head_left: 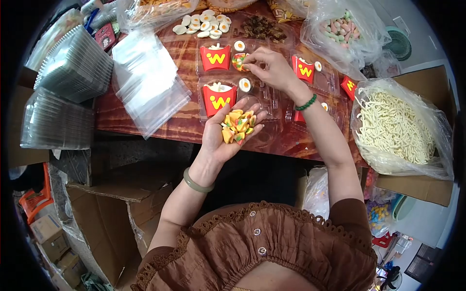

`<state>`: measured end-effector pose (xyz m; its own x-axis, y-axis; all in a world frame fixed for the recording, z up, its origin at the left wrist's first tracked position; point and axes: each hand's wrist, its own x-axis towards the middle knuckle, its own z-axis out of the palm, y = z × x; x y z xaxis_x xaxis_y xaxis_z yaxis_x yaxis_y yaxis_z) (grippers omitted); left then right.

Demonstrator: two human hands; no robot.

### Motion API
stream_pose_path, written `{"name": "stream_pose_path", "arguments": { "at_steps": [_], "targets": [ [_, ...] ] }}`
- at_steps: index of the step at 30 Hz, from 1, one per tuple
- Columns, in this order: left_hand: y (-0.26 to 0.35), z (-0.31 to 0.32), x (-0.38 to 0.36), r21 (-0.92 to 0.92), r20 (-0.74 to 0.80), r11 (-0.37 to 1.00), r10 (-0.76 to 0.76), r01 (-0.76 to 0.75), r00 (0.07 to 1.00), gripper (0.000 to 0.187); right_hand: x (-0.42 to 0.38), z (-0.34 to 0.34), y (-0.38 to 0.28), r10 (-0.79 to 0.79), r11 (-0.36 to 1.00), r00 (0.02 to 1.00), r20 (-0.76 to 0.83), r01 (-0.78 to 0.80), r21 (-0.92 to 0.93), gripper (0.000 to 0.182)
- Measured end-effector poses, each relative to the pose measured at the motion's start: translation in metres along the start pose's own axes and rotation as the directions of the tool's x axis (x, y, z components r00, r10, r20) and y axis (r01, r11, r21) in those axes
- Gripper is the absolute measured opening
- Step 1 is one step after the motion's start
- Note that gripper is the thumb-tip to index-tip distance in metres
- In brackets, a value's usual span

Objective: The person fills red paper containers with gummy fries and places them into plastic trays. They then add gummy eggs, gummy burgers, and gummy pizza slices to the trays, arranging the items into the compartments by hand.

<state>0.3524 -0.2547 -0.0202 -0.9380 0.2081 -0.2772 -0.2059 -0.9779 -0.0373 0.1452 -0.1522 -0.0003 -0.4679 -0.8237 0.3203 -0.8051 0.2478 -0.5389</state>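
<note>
My left hand (pixel 216 141), palm up and cupped, holds a heap of small toy pizza slices (pixel 239 122), yellow with red and green spots. With thumb and fingertips together, my right hand (pixel 274 69) pinches at a toy pizza slice (pixel 239 61) in a clear plastic tray (pixel 200 80). Above that slice lies a fried-egg piece (pixel 239 46), and a second egg piece (pixel 244 85) lies below it. Red toy fries boxes (pixel 215 57) with a yellow mark sit in the tray's left side. More red fries boxes (pixel 303 69) stand in trays beyond my right wrist.
Clear bags (pixel 150 82) and stacked plastic trays (pixel 73 63) are at the left. At the back lie egg pieces (pixel 206 23) and dark brown pieces (pixel 263 29). A bag of cream-coloured fries (pixel 395 127) sits in a carton at the right, below a bag of pastel pieces (pixel 342 29).
</note>
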Motion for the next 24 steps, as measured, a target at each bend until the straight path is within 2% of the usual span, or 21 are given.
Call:
{"name": "stream_pose_path", "arguments": {
  "at_steps": [1, 3, 4, 6, 8, 10, 11, 13, 14, 16, 17, 18, 20, 21, 22, 24],
  "targets": [
    [0.001, 0.001, -0.001, -0.002, -0.005, 1.0, 0.002, -0.002, 1.0, 0.046, -0.004, -0.011, -0.026, 0.088, 0.976, 0.995, 0.054, -0.097, 0.194, 0.014],
    [0.003, 0.002, -0.002, 0.0, 0.064, 0.999, 0.032, -0.032, 0.997, 0.047, -0.018, -0.027, -0.051, 0.013, 0.953, 0.966, 0.258, -0.09, 0.29, 0.014],
    [0.004, 0.004, -0.003, 0.001, 0.061, 0.999, 0.032, -0.032, 0.998, 0.047, -0.025, -0.034, -0.062, -0.128, 0.918, 0.952, 0.278, 0.008, 0.397, 0.015],
    [0.004, 0.009, -0.004, 0.006, 0.017, 0.998, 0.066, -0.066, 0.998, 0.047, -0.04, -0.037, -0.073, -0.104, 0.945, 0.918, 0.383, -0.029, 0.325, 0.018],
    [0.003, 0.007, -0.003, 0.011, -0.008, 0.997, 0.074, -0.074, 0.997, 0.046, -0.05, -0.032, -0.077, -0.102, 0.933, 0.926, 0.362, -0.037, 0.357, 0.017],
    [0.002, 0.001, -0.001, -0.061, 0.065, 0.997, 0.044, -0.04, 0.997, 0.046, -0.054, -0.033, -0.08, -0.186, 0.951, 0.952, 0.242, 0.113, 0.286, 0.013],
    [0.002, -0.001, -0.002, -0.061, 0.064, 0.997, 0.043, -0.039, 0.997, 0.046, -0.056, -0.033, -0.081, -0.185, 0.952, 0.953, 0.241, 0.113, 0.286, 0.013],
    [0.002, 0.0, -0.008, -0.017, 0.048, 0.998, 0.061, -0.06, 0.997, 0.044, -0.06, -0.035, -0.082, 0.091, 0.852, 0.958, 0.272, -0.216, 0.476, 0.01],
    [0.002, 0.002, -0.01, -0.016, 0.05, 0.998, 0.062, -0.061, 0.997, 0.044, -0.06, -0.033, -0.08, 0.089, 0.853, 0.958, 0.271, -0.214, 0.476, 0.01],
    [0.0, 0.007, -0.017, 0.033, -0.018, 0.996, 0.081, -0.081, 0.997, 0.042, -0.058, -0.023, -0.071, 0.328, 0.657, 0.905, 0.271, -0.425, 0.623, 0.01],
    [-0.001, 0.006, -0.02, 0.036, -0.016, 0.996, 0.082, -0.081, 0.996, 0.042, -0.057, -0.011, -0.057, 0.324, 0.748, 0.928, 0.186, -0.371, 0.55, 0.011],
    [-0.002, 0.005, -0.023, 0.051, -0.038, 0.993, 0.105, -0.103, 0.994, 0.041, -0.056, -0.004, -0.054, 0.322, 0.75, 0.929, 0.183, -0.368, 0.55, 0.011],
    [-0.004, 0.0, -0.026, 0.076, -0.057, 0.989, 0.133, -0.128, 0.989, 0.039, -0.053, 0.01, -0.051, 0.437, 0.747, 0.882, 0.175, -0.464, 0.476, 0.012],
    [-0.005, -0.003, -0.026, 0.076, -0.058, 0.989, 0.135, -0.131, 0.989, 0.039, -0.05, 0.013, -0.058, 0.446, 0.807, 0.888, 0.109, -0.452, 0.379, 0.013],
    [-0.006, -0.005, -0.026, 0.073, -0.074, 0.988, 0.14, -0.134, 0.987, 0.039, -0.051, 0.016, -0.058, 0.444, 0.807, 0.889, 0.111, -0.451, 0.38, 0.013],
    [-0.008, -0.008, -0.025, 0.071, -0.09, 0.988, 0.143, -0.137, 0.986, 0.04, -0.052, 0.02, -0.057, 0.343, 0.932, 0.939, 0.026, -0.344, 0.116, 0.014]
  ]
}}
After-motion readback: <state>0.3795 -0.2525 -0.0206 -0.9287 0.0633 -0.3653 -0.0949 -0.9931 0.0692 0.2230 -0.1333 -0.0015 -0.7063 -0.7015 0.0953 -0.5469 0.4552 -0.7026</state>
